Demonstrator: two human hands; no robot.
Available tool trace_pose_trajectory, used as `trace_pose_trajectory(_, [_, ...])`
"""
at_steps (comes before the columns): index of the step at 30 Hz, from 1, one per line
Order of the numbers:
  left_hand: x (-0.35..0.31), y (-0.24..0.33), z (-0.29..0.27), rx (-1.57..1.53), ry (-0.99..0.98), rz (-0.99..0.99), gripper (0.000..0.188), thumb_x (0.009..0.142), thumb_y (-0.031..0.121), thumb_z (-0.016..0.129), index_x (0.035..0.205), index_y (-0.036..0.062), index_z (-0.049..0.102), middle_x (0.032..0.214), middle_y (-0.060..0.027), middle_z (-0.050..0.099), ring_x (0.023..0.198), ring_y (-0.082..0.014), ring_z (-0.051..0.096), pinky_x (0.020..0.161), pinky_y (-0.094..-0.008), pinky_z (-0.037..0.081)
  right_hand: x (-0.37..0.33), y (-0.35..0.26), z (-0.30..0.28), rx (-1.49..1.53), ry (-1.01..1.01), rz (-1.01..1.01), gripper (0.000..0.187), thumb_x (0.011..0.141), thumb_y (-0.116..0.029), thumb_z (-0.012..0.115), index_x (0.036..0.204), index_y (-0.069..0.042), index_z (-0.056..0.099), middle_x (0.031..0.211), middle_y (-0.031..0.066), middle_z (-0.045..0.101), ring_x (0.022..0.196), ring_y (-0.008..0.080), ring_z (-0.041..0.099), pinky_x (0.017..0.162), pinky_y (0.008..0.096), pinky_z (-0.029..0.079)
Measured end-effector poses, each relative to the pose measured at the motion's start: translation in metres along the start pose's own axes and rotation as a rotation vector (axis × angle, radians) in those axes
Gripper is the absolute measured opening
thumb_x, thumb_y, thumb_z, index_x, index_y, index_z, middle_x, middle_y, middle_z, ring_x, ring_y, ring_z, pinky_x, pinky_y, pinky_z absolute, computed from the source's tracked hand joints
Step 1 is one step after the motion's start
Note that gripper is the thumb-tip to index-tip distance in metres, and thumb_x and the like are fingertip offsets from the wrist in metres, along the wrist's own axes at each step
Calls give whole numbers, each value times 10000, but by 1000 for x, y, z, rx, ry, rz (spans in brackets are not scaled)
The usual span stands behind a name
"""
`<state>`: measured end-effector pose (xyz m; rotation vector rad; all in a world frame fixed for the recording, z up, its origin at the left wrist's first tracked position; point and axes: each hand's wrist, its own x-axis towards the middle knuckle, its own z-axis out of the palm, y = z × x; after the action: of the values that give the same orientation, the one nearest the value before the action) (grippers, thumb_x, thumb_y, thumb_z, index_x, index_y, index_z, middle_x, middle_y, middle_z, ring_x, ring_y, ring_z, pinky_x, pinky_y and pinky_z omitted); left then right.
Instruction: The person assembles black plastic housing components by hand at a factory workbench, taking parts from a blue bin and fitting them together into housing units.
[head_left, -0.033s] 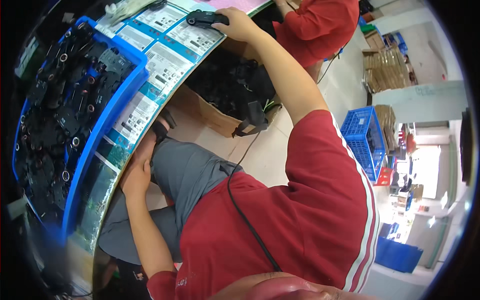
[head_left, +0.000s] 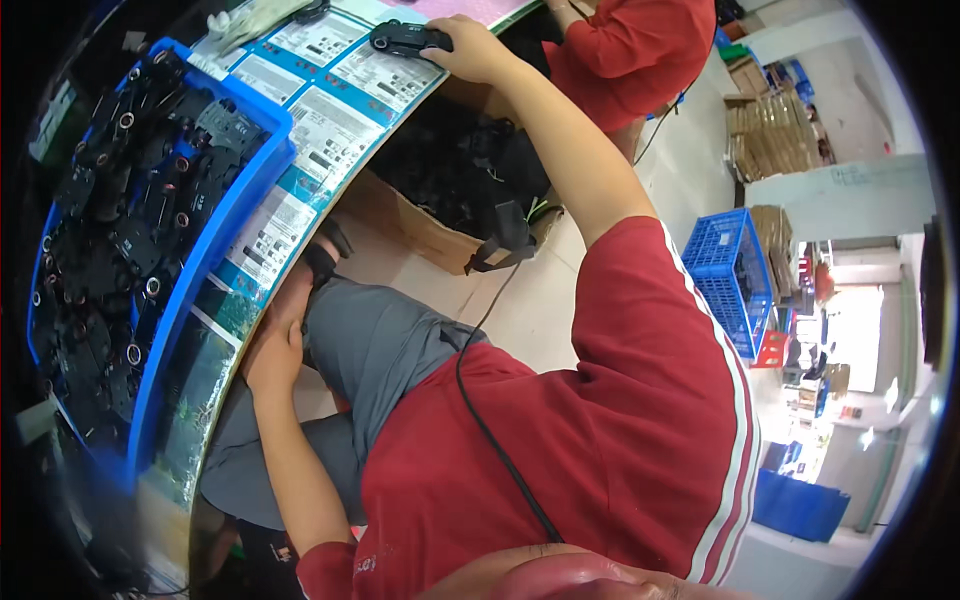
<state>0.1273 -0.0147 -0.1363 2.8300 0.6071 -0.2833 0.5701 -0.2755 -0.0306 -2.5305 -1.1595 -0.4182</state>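
black, the folded drone (head_left: 398,38) probably needed a light pinch from the right hand (head_left: 466,47), fingers closed on one end, while the left hand (head_left: 270,360) showed no clear grip.

A blue crate (head_left: 725,290) stands beside brown cardboard (head_left: 774,240) and a red bin (head_left: 771,350).

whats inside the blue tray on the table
The blue tray holds a jumbled heap of black parts, several with shiny rings. Whatever lies deeper in the heap is covered by the top layer and cannot be seen.
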Motion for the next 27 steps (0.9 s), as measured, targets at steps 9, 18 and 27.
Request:
trace_pose_trajectory(9, [-5,0,-8,-27,-19,-44,632,936,377,567,1486,111,405,1396,-249,515,1209,-412,558,997,-487,462,5,-2,2,99,-110,195,580,817,-384,758,1275,-57,616,1136,228,665,1081,370,636,966,420,488])
trace_pose_trajectory(18, [-9,2,-9,-193,91,55,573,931,365,576,1411,60,502,1284,-254,599,1166,-429,576,993,-489,454,-25,-28,-12,55,-12,213,588,752,-365,790,1172,28,667,1060,273,683,1010,396,664,899,430,517])
trace_pose_trajectory(27, [-30,52,-1,-1724,-230,66,443,984,282,631,1308,14,492,1120,-88,644,902,-138,664,723,-279,530,-149,-213,-15,699,-256,284,481,728,-169,844,1139,7,667,965,56,637,799,120,574,681,264,465])
